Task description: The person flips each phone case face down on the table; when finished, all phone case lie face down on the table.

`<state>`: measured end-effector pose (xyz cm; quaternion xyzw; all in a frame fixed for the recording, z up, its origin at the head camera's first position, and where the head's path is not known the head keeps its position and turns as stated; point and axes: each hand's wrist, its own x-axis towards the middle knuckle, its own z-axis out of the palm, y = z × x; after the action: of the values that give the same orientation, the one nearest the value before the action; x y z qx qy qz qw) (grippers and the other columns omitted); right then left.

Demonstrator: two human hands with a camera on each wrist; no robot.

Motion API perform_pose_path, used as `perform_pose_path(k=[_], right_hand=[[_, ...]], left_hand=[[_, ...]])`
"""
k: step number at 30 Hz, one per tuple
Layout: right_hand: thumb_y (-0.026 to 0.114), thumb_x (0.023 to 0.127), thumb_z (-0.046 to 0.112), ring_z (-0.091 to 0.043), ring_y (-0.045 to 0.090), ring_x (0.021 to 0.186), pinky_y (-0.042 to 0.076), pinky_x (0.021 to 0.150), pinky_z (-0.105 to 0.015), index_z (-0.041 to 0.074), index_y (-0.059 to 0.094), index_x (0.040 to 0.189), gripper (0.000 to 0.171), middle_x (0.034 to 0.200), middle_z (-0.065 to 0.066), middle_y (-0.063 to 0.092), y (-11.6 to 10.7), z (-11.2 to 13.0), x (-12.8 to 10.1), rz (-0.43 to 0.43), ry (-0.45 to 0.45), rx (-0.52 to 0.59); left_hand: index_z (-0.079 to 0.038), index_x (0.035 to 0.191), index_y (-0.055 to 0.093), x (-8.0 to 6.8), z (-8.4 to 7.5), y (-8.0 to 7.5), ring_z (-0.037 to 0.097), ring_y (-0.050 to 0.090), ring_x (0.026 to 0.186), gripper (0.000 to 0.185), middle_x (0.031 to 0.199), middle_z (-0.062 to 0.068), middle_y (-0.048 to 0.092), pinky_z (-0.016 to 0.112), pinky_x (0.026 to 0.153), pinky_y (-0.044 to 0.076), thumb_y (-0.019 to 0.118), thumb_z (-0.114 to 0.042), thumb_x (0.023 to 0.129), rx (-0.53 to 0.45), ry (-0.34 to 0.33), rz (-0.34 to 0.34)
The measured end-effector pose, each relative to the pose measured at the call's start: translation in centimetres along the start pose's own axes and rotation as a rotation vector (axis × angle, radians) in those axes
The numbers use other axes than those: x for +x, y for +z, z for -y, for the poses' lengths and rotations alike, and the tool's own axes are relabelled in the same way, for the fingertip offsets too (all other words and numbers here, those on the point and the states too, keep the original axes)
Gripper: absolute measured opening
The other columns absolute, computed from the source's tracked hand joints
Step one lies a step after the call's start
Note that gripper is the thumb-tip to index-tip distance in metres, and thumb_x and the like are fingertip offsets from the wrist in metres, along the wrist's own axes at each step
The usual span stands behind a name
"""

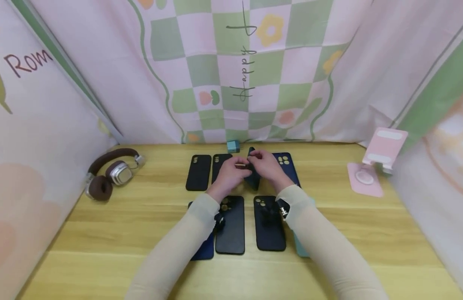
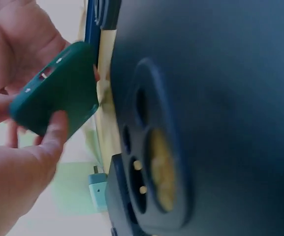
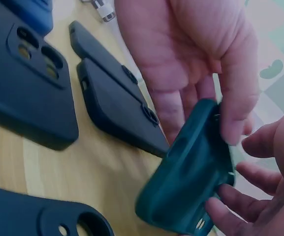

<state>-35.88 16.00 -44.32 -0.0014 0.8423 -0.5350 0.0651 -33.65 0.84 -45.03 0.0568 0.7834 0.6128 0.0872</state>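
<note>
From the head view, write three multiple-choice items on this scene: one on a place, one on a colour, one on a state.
1. Where do the headphones lie?
A. on the table's left side
B. beside the pink stand
C. on top of a case

2. What colour is the case held in both hands?
A. pink
B. dark green
C. white

3. How is that case placed?
A. flat on the table
B. propped on the stand
C. lifted off the table in the fingers

Answers:
1. A: they rest left of the rows of cases, while the stand is far right.
2. B: both wrist views show a dark green shell.
3. C: the left hand and the right hand grip its edges above the table, as the right wrist view shows.
</note>
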Motion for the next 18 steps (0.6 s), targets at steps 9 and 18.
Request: perform_pose_path(k=[9, 18], right_hand=[[0.052, 0.102, 0.028, -0.032, 0.059, 0.100, 0.056, 0.072, -0.042, 0.019, 0.044, 0.143, 0.042, 0.125, -0.015, 0.052, -0.35, 0.27, -0.49, -0.018, 0.008, 0.242], [0.052, 0.102, 0.027, -0.028, 0.057, 0.102, 0.050, 0.073, -0.038, 0.019, 0.056, 0.135, 0.034, 0.119, -0.013, 0.055, -0.18, 0.50, -0.57, -0.096, -0.037, 0.247]], left_hand=[[-0.016, 0.123, 0.058, -0.86, 0.12, 0.07, 0.016, 0.059, 0.111, 0.044, 0.122, -0.001, 0.059, 0.038, 0.090, 0.051, 0.079, -0.021, 0.085, -0.152, 0.027, 0.078], [-0.008, 0.118, 0.061, -1.02, 0.44, -0.16, 0.024, 0.062, 0.106, 0.035, 0.118, 0.007, 0.060, 0.049, 0.094, 0.049, 0.071, -0.029, 0.092, -0.258, -0.017, 0.131]])
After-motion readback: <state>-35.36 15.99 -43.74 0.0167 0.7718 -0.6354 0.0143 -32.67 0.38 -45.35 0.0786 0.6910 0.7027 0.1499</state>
